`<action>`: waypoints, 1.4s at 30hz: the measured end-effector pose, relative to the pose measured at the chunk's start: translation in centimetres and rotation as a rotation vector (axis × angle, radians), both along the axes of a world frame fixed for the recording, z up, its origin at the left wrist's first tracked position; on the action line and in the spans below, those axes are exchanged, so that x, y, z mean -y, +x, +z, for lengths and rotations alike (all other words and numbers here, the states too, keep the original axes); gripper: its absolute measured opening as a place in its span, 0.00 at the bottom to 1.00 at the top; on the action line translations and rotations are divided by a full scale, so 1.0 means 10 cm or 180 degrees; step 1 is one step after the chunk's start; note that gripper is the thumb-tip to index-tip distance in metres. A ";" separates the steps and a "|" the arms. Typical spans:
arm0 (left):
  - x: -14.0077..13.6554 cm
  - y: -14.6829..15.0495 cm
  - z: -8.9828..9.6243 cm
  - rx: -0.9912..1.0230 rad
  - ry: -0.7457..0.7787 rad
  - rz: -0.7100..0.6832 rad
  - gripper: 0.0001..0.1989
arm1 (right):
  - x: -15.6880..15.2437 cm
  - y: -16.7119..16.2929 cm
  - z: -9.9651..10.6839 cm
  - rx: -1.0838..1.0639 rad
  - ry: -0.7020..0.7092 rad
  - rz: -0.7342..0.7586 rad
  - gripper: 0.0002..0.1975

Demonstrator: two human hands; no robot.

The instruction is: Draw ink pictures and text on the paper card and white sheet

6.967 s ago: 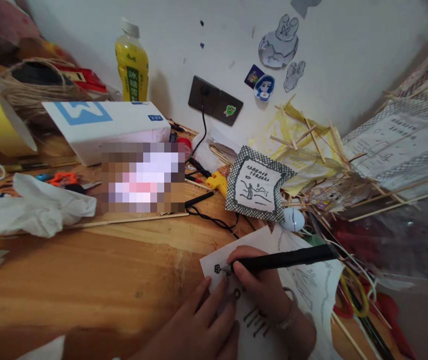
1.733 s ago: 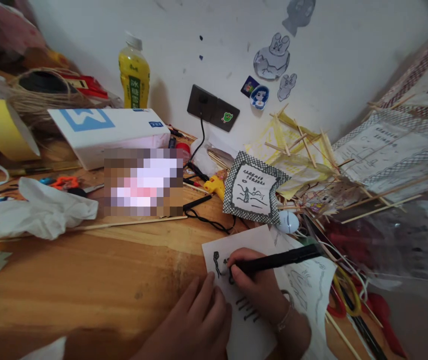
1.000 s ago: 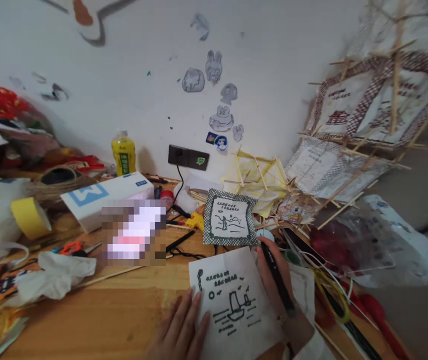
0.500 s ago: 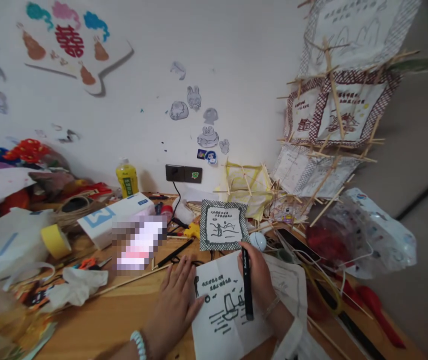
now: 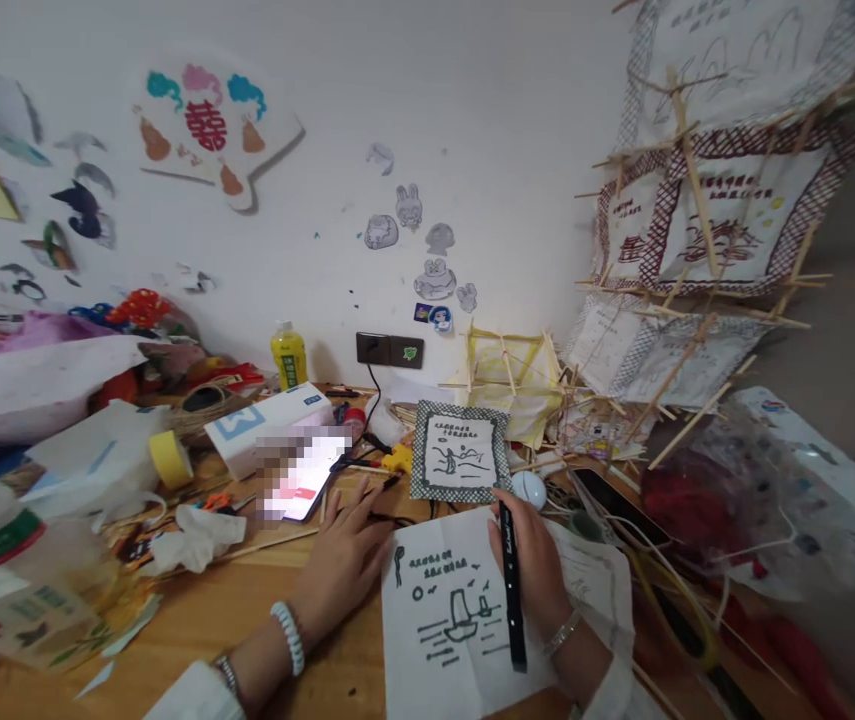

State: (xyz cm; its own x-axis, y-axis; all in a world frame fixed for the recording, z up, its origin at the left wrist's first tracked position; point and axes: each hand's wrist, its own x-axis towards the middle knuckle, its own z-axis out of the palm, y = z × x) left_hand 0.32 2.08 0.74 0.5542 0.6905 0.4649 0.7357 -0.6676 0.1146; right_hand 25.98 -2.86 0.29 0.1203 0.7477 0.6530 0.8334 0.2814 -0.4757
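My right hand (image 5: 536, 565) grips a black marker (image 5: 515, 600), which slants with one end up by the fingertips and the other hanging over the paper. Beneath it lies a white sheet (image 5: 419, 670) bearing handwriting, a sailboat, birds and water lines in dark ink. My left hand (image 5: 344, 560) rests flat with fingers spread, just left of the sheet; its fingertips partly hide a thin black pen (image 5: 391, 483). Behind the sheet leans a finished-looking drawing (image 5: 461, 455) with a crosshatched border. A second sheet (image 5: 603, 570) lies partly under my right arm.
A lit phone (image 5: 307, 490), a white box (image 5: 269, 430), yellow tape (image 5: 170, 458) and a drink bottle (image 5: 290, 357) stand to the left. A plastic jar (image 5: 7, 570) is near left. Stick-framed paper panels (image 5: 742, 220) rise at right, above scissors (image 5: 667, 600) and plastic bags (image 5: 757, 490).
My left hand has slid off the sheet's left edge, toward the black pen and phone. The right hand keeps hold of the marker. The view has turned left, bringing the jar into sight.
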 end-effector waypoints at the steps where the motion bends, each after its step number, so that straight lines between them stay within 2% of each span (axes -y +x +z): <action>1: 0.00 0.00 0.01 0.0026 -0.0073 -0.0012 0.12 | 0.02 0.02 -0.01 -0.0018 0.0010 0.0002 0.14; 7: -0.04 0.01 0.01 0.0426 -0.0419 0.0159 0.06 | 0.15 0.07 -0.06 0.0001 0.0024 0.0142 0.14; 12: -0.03 0.08 0.02 0.0960 -0.0741 -0.0085 0.07 | 0.29 0.00 0.01 0.0146 0.0093 0.0313 0.12; 15: 0.00 0.18 -0.01 0.1454 -0.1005 -0.0072 0.08 | 0.38 -0.01 0.01 0.0259 0.0378 0.0433 0.14; 19: 0.06 0.41 -0.07 0.2259 -0.1243 0.0189 0.09 | 0.49 0.00 0.01 0.0256 0.0898 0.0725 0.18; 23: 0.13 0.60 -0.06 0.2740 -0.1470 0.0181 0.11 | 0.55 -0.05 0.10 0.0047 0.1025 0.1173 0.20; 26: 0.17 0.61 -0.04 0.2773 -0.1714 0.0039 0.12 | 0.48 -0.18 0.19 -0.0392 0.0635 0.1404 0.17; 29: 0.17 0.57 -0.06 0.2699 -0.1895 -0.0007 0.11 | 0.34 -0.34 0.20 -0.1019 -0.0302 0.1635 0.05; 33: 0.15 0.50 -0.10 0.2378 -0.2161 -0.0161 0.06 | 0.19 -0.44 0.14 -0.1811 -0.1382 0.1698 0.02; 35: 0.15 0.46 -0.08 0.2105 -0.2249 -0.0381 0.10 | 0.18 -0.42 0.12 -0.1957 -0.1734 0.1810 0.02; 37: 0.15 0.40 -0.04 0.1786 -0.2241 -0.0684 0.14 | 0.18 -0.40 0.10 -0.1857 -0.1818 0.1818 0.01; 39: 0.16 0.33 0.01 0.1456 -0.2200 -0.1033 0.14 | 0.19 -0.38 0.08 -0.1594 -0.1679 0.1706 0.02; 42: 0.16 0.24 0.04 0.0740 -0.1911 -0.1298 0.19 | 0.20 -0.38 0.05 -0.1232 -0.1511 0.1624 0.05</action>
State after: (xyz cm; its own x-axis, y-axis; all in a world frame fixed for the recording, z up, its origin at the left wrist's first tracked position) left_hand 2.69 0.46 1.13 0.7533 0.6232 0.2101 0.3567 -0.6556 0.6655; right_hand 22.16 -4.84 0.82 -0.1588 0.9595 0.2327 0.4075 0.2784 -0.8698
